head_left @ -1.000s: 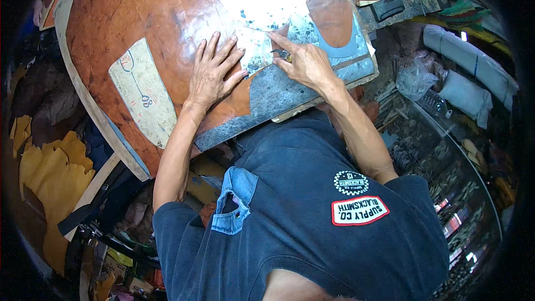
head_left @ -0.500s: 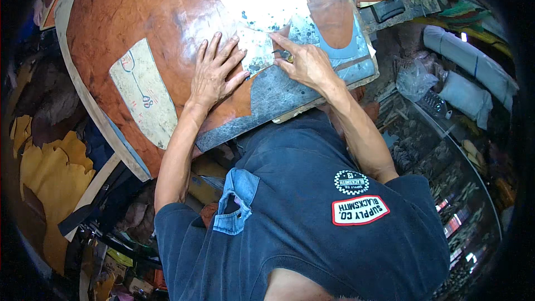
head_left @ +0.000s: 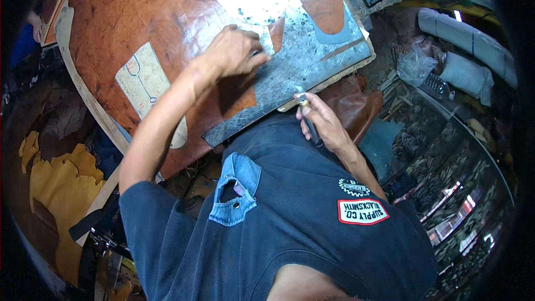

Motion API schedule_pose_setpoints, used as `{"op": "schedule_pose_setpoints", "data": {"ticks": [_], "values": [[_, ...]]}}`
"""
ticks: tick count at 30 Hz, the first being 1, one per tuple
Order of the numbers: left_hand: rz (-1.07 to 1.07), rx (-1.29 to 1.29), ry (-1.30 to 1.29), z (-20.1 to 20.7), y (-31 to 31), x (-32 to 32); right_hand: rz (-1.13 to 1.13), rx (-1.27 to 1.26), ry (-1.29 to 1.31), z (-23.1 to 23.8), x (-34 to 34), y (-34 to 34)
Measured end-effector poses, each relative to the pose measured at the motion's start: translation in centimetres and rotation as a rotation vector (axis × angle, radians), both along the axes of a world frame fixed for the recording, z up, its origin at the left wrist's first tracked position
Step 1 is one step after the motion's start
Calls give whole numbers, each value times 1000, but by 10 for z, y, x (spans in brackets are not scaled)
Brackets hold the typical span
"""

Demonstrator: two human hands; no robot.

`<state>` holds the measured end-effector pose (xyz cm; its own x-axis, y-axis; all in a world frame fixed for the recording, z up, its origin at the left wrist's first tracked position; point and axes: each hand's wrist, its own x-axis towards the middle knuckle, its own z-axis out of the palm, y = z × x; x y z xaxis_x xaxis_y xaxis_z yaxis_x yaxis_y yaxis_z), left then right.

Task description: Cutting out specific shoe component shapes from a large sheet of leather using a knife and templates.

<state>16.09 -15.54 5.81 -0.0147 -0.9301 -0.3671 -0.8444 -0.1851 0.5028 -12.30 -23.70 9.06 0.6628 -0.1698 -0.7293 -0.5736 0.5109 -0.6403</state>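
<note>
My left hand is curled above the brown leather hide, its fingers closed at the edge of a pale pattern piece. A narrow brown leather piece shows beside that piece. My right hand is wrapped round a small knife with a curved blade and a dark handle. It is held off the near edge of the grey, worn cutting board, blade pointing toward the board. Another pale pattern, marked with drawn lines, lies on the hide, partly covered by my left forearm.
A rounded brown leather piece rests on a grey-blue sheet at the board's far right. Yellow leather hangs at left. Wrapped rolls and a clear plastic bag lie at right. Another person's hand shows at far left.
My right hand has drawn the knife back from the leather, past the board's near edge. My left hand, flat before, has risen and curled its fingers, moving slightly right.
</note>
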Motion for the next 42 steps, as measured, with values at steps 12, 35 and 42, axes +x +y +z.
{"op": "schedule_pose_setpoints", "data": {"ticks": [12,35,42], "values": [[-126,697,456,-1,-81,27,430,-1095,-61,-71,163,26],[-167,533,408,3,-49,27,139,-1868,-88,-101,189,41],[-154,507,401,-2,-41,26,187,-1782,-36,-103,193,40]]}}
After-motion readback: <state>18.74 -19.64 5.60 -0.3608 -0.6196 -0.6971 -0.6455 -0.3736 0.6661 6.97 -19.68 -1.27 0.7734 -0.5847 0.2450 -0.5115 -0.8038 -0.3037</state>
